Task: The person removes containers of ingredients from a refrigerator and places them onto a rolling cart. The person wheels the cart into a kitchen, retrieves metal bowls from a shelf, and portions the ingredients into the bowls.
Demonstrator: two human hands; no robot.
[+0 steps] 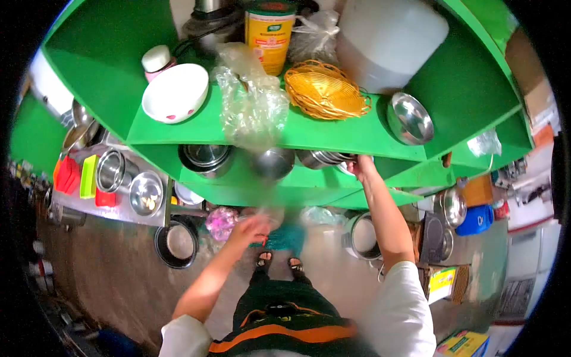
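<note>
My right hand (360, 167) reaches onto the lower shelf, its fingers closed at the right edge of a stack of steel pans (321, 158). Part of the grip is hidden under the upper shelf board. My left hand (252, 229) hangs in front of the green shelf unit, somewhat blurred, with its fingers loosely apart and nothing clearly in them. Left of the stack on the same shelf sit a round steel bowl (273, 163) and a dark-rimmed steel pot (206, 158). A crumpled clear plastic bag (253, 107) droops over the upper shelf's edge, above my left hand.
Along the upper shelf (196, 134) stand a white bowl (175, 94), a yellow tub (269, 41), golden woven baskets (326, 89), a white plastic container (389, 44) and a steel bowl (410, 119). Pots stand on the floor, including a black one (176, 242). A metal table (134, 215) is at left.
</note>
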